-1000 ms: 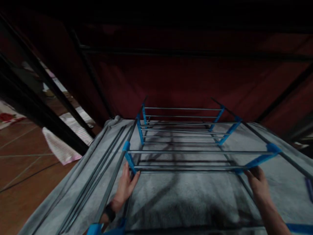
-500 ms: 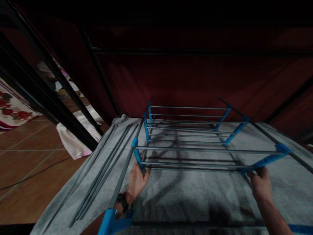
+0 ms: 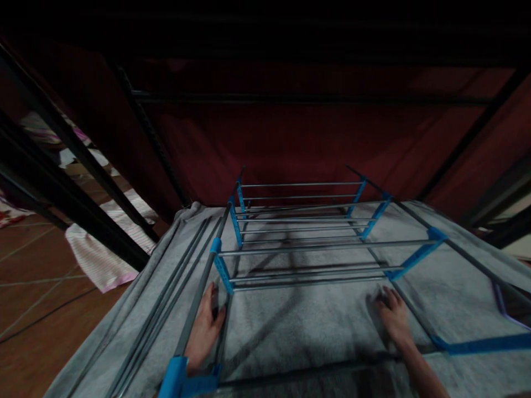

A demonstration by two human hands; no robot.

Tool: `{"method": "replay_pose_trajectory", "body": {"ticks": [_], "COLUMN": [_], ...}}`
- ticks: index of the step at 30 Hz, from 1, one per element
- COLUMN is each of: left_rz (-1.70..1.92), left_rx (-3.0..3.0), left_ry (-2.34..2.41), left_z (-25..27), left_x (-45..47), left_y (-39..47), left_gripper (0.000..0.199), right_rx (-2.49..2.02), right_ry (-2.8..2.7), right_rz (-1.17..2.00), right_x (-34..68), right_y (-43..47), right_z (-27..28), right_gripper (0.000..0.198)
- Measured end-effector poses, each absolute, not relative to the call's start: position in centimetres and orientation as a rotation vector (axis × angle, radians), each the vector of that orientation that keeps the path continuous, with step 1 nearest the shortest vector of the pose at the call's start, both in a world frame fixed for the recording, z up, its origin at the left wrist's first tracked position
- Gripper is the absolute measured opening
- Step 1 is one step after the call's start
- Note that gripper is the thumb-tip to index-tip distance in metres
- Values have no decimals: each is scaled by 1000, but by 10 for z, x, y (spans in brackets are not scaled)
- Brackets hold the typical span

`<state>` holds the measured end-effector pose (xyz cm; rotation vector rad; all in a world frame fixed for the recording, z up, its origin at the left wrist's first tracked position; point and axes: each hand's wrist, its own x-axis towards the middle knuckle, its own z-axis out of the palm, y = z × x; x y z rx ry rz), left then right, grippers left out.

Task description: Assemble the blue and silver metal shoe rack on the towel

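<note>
A rack frame of grey metal tubes [image 3: 327, 246] lies on its side, with blue plastic brackets [image 3: 223, 270] joining the bars to long side poles. My left hand [image 3: 204, 330] is open beside the left poles, thumb apart from the fingers, just below that bracket. Part of the hand is behind the upper left pole. Inside the frame, my right hand [image 3: 394, 316] is open over the grey cloth, fingers loosely bent. It is near the right bracket [image 3: 417, 261] and apart from it. A nearer blue bracket [image 3: 173, 377] sits at the bottom left.
Several loose grey tubes [image 3: 164, 309] lie on the grey blanket [image 3: 265, 337] left of the frame. Dark metal posts [image 3: 78, 207] and a dark red cloth [image 3: 290, 143] stand behind. A striped cloth [image 3: 99, 249] lies on the tiled floor at left.
Both hands have let go of the blue brackets and drawn back toward me. My right hand has moved left, inside the frame. The view has shifted to the right.
</note>
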<state>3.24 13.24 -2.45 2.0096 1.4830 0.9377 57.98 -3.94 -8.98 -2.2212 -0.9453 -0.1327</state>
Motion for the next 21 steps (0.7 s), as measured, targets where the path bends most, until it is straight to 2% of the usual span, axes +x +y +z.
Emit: {"method": "replay_pose_trajectory", "body": {"ticks": [5, 12, 21], "left_rz": [778, 779, 810], "left_rx": [2217, 2296, 2346], "left_ry": [1433, 1396, 1383], "left_z": [-23, -16, -45], "left_x": [25, 27, 11], "left_y": [128, 131, 146], "left_gripper": [58, 52, 48], "right_rx": [-2248, -2427, -2426], "right_ry": [-1143, -1325, -1334], "right_rz": [-97, -189, -372], "right_x": [546, 516, 511], "right_y": [-41, -23, -17], "right_z": [-99, -81, -75], "right_gripper": [62, 56, 46]}}
